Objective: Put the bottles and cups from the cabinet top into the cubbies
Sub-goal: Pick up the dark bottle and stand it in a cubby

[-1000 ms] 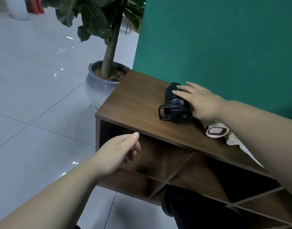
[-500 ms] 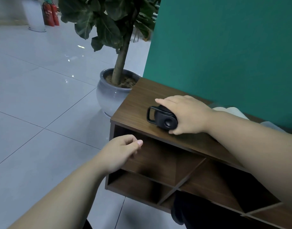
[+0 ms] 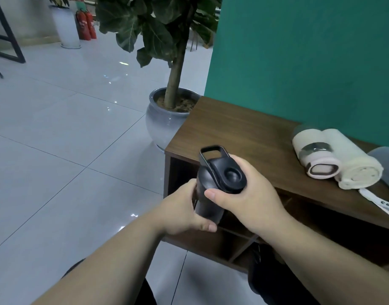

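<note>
Both hands grip the tall black plastic bottle (image 3: 213,190) off the brown wooden cabinet (image 3: 244,137): left hand (image 3: 184,214) around its body, right hand (image 3: 248,201) at the lid (loop handle up). I'd tip it level, then slide it base-first into a cubby.

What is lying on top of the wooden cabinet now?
On the cabinet top lie a pink-capped bottle, a cream bottle, a grey item partly out of frame, and a printed white strip.
</note>
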Demonstrator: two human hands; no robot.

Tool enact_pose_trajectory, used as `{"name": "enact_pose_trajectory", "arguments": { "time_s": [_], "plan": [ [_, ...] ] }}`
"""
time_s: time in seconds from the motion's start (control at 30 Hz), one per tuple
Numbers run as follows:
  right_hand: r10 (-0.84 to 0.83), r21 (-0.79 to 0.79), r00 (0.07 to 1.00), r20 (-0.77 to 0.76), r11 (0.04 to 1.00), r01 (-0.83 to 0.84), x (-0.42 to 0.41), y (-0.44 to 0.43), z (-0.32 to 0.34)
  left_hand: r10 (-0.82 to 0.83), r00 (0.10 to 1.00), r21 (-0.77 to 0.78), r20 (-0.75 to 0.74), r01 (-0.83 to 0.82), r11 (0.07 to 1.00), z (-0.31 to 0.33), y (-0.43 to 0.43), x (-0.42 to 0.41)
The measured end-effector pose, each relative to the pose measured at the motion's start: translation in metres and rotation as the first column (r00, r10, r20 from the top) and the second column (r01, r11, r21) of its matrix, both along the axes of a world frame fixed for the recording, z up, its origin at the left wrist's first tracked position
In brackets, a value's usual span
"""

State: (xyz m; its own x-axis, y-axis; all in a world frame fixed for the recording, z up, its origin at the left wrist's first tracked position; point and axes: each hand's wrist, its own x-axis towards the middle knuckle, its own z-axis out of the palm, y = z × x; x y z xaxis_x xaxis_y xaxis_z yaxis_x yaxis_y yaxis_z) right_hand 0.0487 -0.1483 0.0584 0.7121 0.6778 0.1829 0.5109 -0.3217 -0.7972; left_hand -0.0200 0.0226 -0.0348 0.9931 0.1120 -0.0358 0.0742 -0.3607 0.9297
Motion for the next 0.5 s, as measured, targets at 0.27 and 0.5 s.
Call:
{"name": "enact_pose_trajectory", "arguments": {
  "time_s": [0.27,0.5],
  "plan": [
    [-0.067,-0.267,0.951,-0.301,0.963,-0.017,0.031,0.001,-0.117,-0.030,0.984,0.111,-0.178,0.051,0.993,-0.079,0.008,0.028],
    [-0.117,-0.240,0.877,-0.465,0.971,0.002,0.071,0.023,-0.193,0.040,0.942,0.063,-0.335,-0.020,0.998,-0.121,0.025,0.068]
  ]
}}
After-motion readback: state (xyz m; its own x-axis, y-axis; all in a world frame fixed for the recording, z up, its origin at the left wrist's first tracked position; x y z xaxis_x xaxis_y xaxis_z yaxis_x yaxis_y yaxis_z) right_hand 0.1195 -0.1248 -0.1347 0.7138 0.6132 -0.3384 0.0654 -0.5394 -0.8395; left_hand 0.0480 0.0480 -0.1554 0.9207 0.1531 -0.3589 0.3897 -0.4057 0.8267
